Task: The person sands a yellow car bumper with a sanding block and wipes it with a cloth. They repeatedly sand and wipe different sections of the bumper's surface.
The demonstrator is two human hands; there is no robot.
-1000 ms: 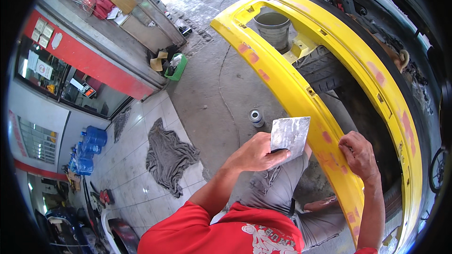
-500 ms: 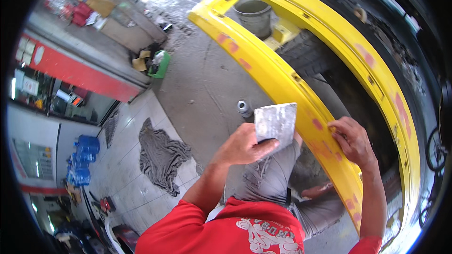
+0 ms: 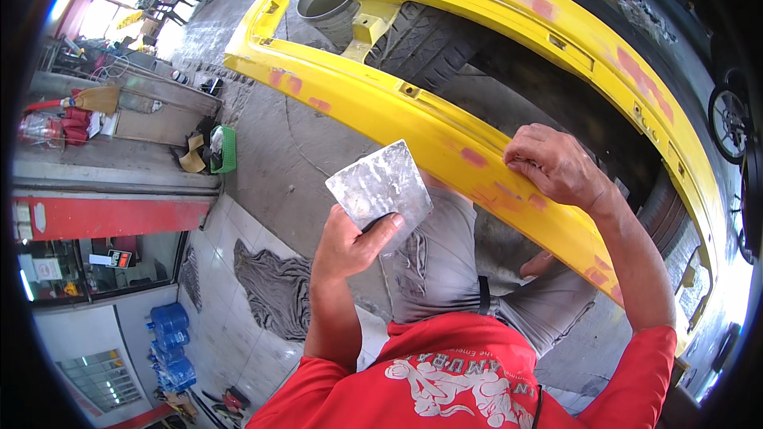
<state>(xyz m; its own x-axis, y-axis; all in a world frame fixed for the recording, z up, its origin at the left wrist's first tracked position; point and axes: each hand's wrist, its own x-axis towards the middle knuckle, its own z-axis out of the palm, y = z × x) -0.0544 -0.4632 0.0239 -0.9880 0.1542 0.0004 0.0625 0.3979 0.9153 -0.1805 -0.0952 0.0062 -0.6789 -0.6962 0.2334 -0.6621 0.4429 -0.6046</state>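
Observation:
My left hand [image 3: 350,246] grips a flat, squarish grey plate [image 3: 379,184], thumb on top. Whitish smears mark its upper face. To the right, my right hand [image 3: 556,163] hovers at the inner edge of a yellow vehicle bumper panel [image 3: 373,119], its fingers curled into a pinch. Whatever sits between those fingertips is hidden or too small to name. Pinkish filler patches [image 3: 474,157] dot the panel, several of them near that hand. The plate is held in front of the panel's near strip and covers part of it.
Behind the panel's opening stand a grey bucket [image 3: 327,16] and a dark tyre [image 3: 429,48]. A grey cloth [image 3: 274,290] lies on the tiles at left, near blue water jugs [image 3: 168,345]. Farther back is a green basket [image 3: 227,151] beside a low wall. Bicycle wheels [image 3: 727,119] show at far right.
The whole view has turned, so the panel and floor items sit differently. The plate is now tilted and shows more of its face. My right hand remains closed near the panel's inner edge.

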